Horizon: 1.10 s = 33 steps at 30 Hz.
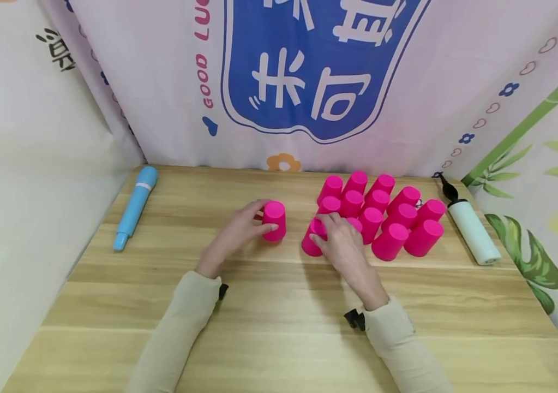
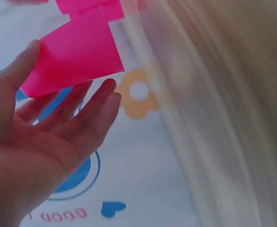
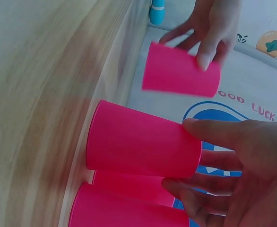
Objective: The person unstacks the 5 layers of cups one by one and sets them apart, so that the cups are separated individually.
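A pink cup (image 1: 274, 221) stands upside down left of a group of similar cups, with my left hand (image 1: 238, 232) at its left side. The thumb lies on its near side and the fingers reach behind it, as the right wrist view also shows. My right hand (image 1: 345, 240) holds another upside-down pink cup (image 3: 143, 142) at the group's front left corner, thumb on one side and fingers on the other. In the left wrist view, the cup (image 2: 77, 56) lies against the left thumb, its far side partly hidden.
Several more upside-down pink cups (image 1: 390, 240) stand close together on the right of the wooden table (image 1: 279, 327). A pale green hand pump (image 1: 472, 229) lies right of them. On the far left lies a blue stick-shaped tool (image 1: 136, 204). A printed curtain (image 1: 171, 109) hangs behind the table.
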Each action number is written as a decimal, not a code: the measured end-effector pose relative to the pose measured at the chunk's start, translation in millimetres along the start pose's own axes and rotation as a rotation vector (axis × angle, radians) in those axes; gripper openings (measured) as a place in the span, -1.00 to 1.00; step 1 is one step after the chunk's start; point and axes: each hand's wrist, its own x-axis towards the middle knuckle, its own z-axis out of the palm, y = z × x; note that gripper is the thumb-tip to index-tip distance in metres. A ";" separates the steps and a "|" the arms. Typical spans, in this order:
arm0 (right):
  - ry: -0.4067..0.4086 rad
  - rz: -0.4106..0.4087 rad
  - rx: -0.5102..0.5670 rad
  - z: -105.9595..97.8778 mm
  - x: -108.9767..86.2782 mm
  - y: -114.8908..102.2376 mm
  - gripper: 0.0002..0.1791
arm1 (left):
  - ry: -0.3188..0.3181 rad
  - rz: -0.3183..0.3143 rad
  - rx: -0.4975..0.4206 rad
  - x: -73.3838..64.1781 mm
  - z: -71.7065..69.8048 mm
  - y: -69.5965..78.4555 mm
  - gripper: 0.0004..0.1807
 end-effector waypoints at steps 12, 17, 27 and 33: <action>-0.015 -0.048 -0.003 16.4 -3.6 -10.6 -0.51 | 0.035 -0.024 0.023 30.5 28.7 8.8 -0.32; -0.030 -0.037 -0.007 20.4 -2.9 -13.2 -0.49 | 0.030 -0.036 0.081 35.0 39.3 4.2 -0.33; 0.057 -0.048 -0.020 7.1 0.7 -10.0 -0.54 | 0.017 -0.025 0.081 38.6 48.7 -2.8 -0.31; 0.108 0.067 -0.013 -33.2 1.9 4.6 -0.46 | 0.004 -0.023 0.168 22.5 12.1 -2.3 -0.16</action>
